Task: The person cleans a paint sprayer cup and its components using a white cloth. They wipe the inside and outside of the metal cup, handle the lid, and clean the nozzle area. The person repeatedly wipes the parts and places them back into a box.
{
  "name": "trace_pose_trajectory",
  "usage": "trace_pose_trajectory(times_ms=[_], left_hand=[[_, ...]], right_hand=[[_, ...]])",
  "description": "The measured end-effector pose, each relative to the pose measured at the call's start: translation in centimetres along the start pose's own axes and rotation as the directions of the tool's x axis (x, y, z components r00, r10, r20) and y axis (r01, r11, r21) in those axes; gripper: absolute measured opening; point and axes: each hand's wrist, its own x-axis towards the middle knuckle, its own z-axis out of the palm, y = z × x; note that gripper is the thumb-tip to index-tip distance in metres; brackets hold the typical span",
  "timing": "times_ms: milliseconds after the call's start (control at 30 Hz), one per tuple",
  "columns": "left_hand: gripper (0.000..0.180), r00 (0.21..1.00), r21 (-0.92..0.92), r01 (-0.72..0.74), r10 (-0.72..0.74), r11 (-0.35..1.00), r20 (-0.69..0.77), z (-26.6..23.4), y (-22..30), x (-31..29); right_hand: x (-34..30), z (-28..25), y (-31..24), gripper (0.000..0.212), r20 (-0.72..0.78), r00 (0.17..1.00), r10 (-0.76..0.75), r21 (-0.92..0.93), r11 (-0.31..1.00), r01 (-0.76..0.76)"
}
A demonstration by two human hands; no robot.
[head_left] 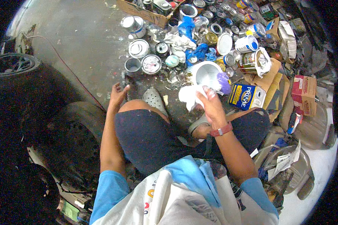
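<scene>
My right hand [213, 106] grips a crumpled white rag [189, 96], which hangs out past the fingers to the left. A large open bucket with a white inside [206, 73] stands just beyond it, and a purple cloth or bag [224, 83] lies against the bucket's right side. Beside my left knee my left hand [118, 95] is held with its fingers apart and nothing in them. Closest to that hand is an open grey can [133, 65]. A paint-smeared white lid or can top [151, 64] sits right of the can.
Many paint cans [248, 44] crowd the floor ahead and to the right, among blue rags [186, 28]. A cardboard box [150, 11] stands at the far side. A blue and yellow box [247, 96] lies by my right knee. Tyres [80, 129] and a cable [64, 62] are on the left.
</scene>
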Motion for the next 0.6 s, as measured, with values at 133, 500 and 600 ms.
trace_pose_trajectory(times_ms=[133,500,600], left_hand=[[0.073,0.998,0.073,0.024,-0.019,0.997,-0.061,4.9,-6.6,3.4],[0.047,0.969,0.234,-0.045,0.100,0.971,-0.227,3.3,-5.9,1.3],[0.040,0.820,0.190,-0.442,0.481,0.876,-0.310,1.5,-0.6,-1.3]], right_hand=[[-1.4,-3.8,5.2,0.027,-0.041,0.929,0.368,0.170,0.919,-0.356],[-2.1,-1.7,-0.2,0.050,-0.194,0.967,0.165,0.310,0.946,-0.099],[-2.4,-0.1,-3.0,0.050,-0.178,0.984,0.027,0.292,0.956,0.026]])
